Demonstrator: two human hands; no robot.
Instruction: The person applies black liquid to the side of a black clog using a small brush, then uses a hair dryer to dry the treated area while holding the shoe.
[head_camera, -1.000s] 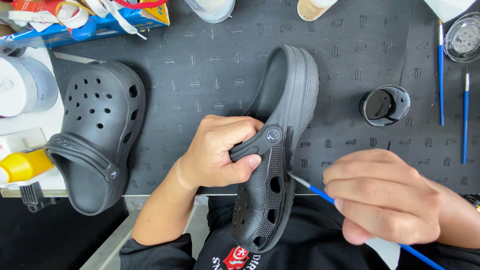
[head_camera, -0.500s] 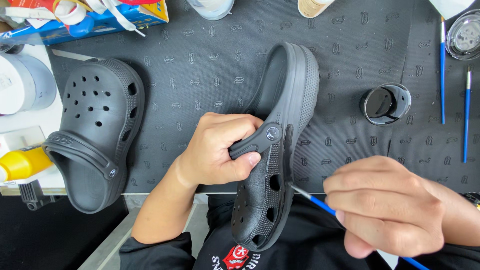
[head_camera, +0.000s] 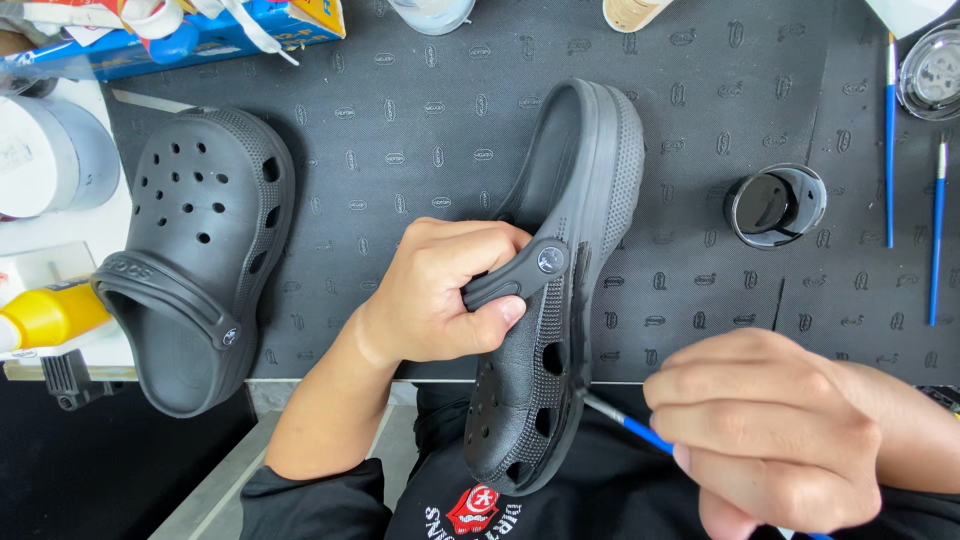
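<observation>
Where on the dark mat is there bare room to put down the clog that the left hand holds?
The widest bare patch of the mat lies between the flat clog and the held clog. A narrower patch lies between the held clog and the small black jar. The right edge is crowded with blue brushes.

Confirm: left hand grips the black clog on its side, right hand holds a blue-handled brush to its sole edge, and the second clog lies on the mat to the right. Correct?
Not quite. In the head view the second clog lies on the mat to the left, not the right. The rest holds: the left hand grips the black clog on its side, and the right hand holds the blue-handled brush to its sole edge.
</observation>
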